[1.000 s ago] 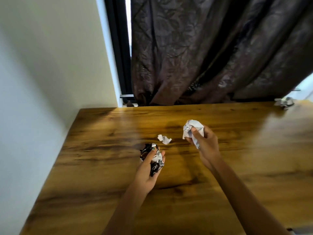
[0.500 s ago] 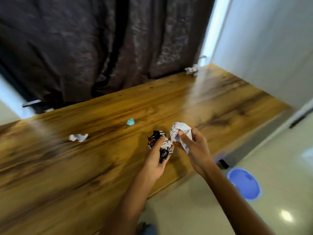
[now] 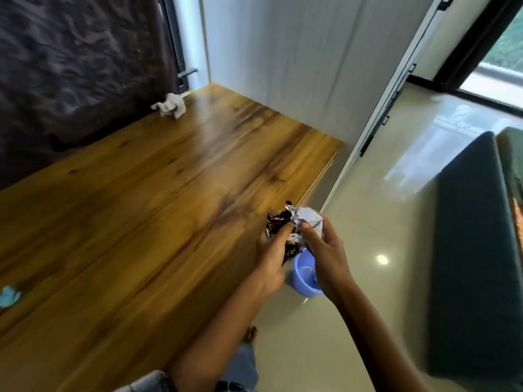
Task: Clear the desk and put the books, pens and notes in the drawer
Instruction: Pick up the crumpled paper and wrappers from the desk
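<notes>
We grip 2 wads above the blue bin (image 3: 302, 275): left hand (image 3: 271, 257) clutching the dark wrapper (image 3: 278, 223), right hand (image 3: 325, 254) pinching white paper (image 3: 310, 223). Left on the desk (image 3: 158, 193), far from the bin: 1 white wad (image 3: 169, 105), 1 blue scrap (image 3: 8, 296).

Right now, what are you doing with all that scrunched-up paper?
A person is tidying a wooden desk. Their left hand holds a crumpled dark wrapper, and their right hand holds a crumpled white paper. Both hands are over the desk's edge, above a blue bowl on the floor. Another white paper ball and a small blue scrap lie on the desk.
</notes>
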`<state>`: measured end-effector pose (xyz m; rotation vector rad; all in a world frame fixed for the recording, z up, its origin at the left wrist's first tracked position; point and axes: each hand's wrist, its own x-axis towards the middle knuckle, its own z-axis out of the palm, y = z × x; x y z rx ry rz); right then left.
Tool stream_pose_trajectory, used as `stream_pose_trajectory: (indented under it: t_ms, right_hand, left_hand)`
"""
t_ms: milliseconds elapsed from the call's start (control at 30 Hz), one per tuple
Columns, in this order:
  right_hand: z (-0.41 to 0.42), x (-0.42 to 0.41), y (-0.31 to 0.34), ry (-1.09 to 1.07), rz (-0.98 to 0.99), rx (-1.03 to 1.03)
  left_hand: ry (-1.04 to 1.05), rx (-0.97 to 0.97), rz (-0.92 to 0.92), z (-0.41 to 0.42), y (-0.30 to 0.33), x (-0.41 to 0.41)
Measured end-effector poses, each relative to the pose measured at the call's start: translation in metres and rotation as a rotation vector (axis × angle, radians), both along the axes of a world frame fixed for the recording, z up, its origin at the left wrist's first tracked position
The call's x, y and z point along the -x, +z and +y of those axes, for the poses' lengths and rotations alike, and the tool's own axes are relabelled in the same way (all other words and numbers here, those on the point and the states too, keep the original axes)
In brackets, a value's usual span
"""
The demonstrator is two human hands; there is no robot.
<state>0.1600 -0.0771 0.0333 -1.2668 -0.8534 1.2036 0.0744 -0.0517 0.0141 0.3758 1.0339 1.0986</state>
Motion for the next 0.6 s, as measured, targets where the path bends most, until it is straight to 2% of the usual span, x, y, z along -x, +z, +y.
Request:
stream_pose_trajectory:
  t_ms: [200, 367, 500, 600]
  right_hand:
    - [0.051, -0.056, -0.029, -0.084, -0.188, 0.071]
    - [0.08, -0.096, -0.062, -0.051, -0.364, 0.122]
    - [0.11, -0.141, -0.107, 0.088, -0.427, 0.214]
    - [0.131, -0.182, -0.145, 0.228, -0.384, 0.304]
  left_hand:
    - [-0.119, -0.001, 0.083, 0.056, -0.032, -0.063]
    - [-0.109, 0.12, 0.06, 0.088, -0.071, -0.108]
    - [-0.046, 0.204, 0.052, 0.117, -0.116, -0.154]
    - [0.042, 0.318, 0.057, 0.134, -0.147, -0.188]
